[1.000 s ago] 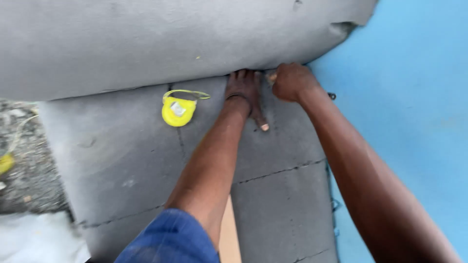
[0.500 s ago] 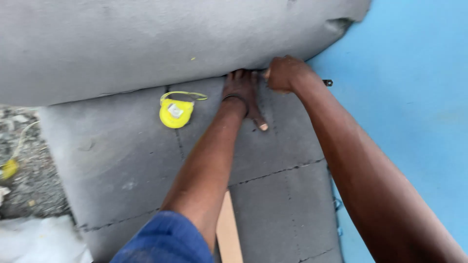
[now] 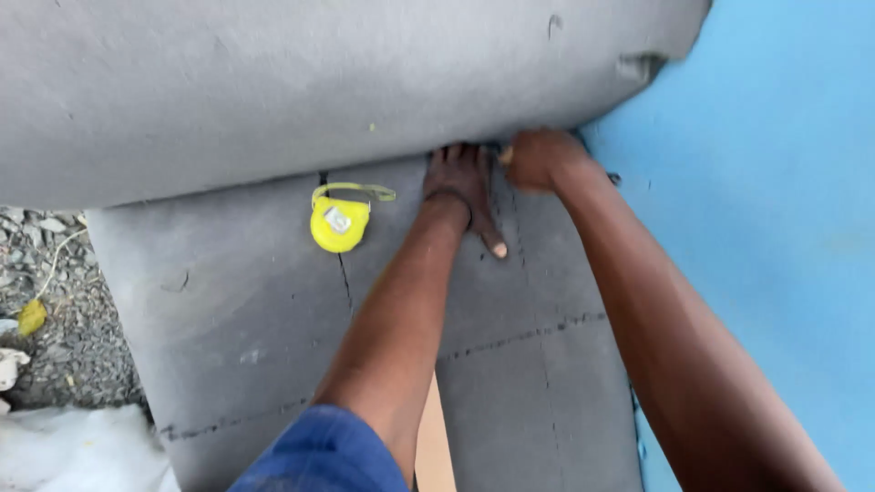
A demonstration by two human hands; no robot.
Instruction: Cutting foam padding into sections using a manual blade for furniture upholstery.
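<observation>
Below, on the flat grey felt sheet (image 3: pixel 273 301) marked with dark ruled lines, I note a round yellow tape measure case (image 3: pixel 339 225) with a small pale rectangular label on its top face and a yellow-green strap looped just above it. It lies just left of the left hand, apart from it, close under the big grey felt roll (image 3: pixel 319 82) that fills the upper half of the view.

Left hand (image 3: pixel 462 182): palm down, pressed flat on the sheet, fingers pointed at the roll with their tips tucked under its edge, thumb splayed out to the right. A dark band sits at the wrist. It grips nothing.

Right hand (image 3: pixel 538 157): curled closed into a loose fist at the seam where roll meets sheet, touching the roll's lower edge. Something small and pale shows at the knuckles facing the left hand; I cannot tell what it is.

Blue floor surface (image 3: pixel 775 228) runs along the right; gravel (image 3: pixel 55 310) and a white plastic scrap (image 3: pixel 73 451) lie at left.
</observation>
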